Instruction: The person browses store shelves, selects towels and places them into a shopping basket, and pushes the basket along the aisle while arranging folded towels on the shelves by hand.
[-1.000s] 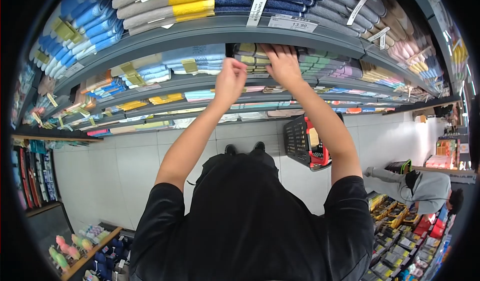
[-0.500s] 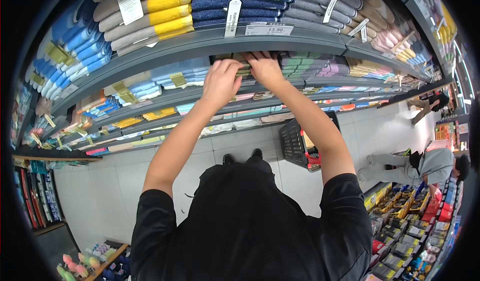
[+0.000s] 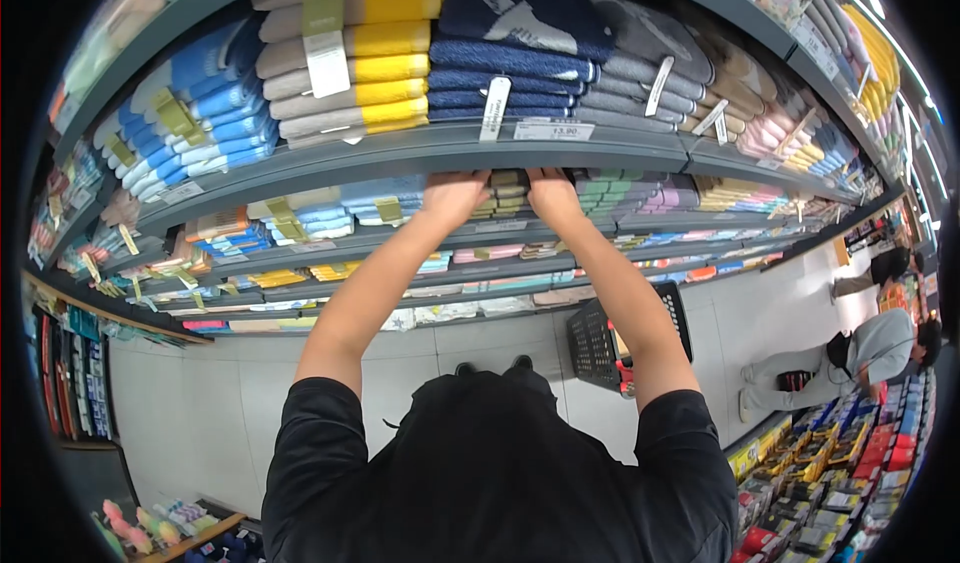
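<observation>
Both hands reach into the second shelf level, one on each side of a dark and yellow-green striped towel stack (image 3: 507, 199). My left hand (image 3: 457, 197) is at the stack's left side, its fingertips partly hidden under the shelf above. At the right side is my right hand (image 3: 550, 193), its fingertips also in shadow beneath that shelf edge. Light blue towels (image 3: 385, 195) lie left of my left hand. Green and grey towels (image 3: 605, 193) lie right of my right hand. Navy towels (image 3: 510, 73) are stacked on the shelf above.
A dark shelf edge (image 3: 400, 153) with a price label (image 3: 553, 131) runs above the hands. A black basket (image 3: 595, 348) stands on the floor at the right. A person in grey (image 3: 880, 348) is by the racks at the right. Grey and yellow towels (image 3: 395, 68) fill the upper left.
The view has tilted up toward the upper shelf. My left hand has moved from the stack's front to its left side, and my right hand has moved to its right side.
</observation>
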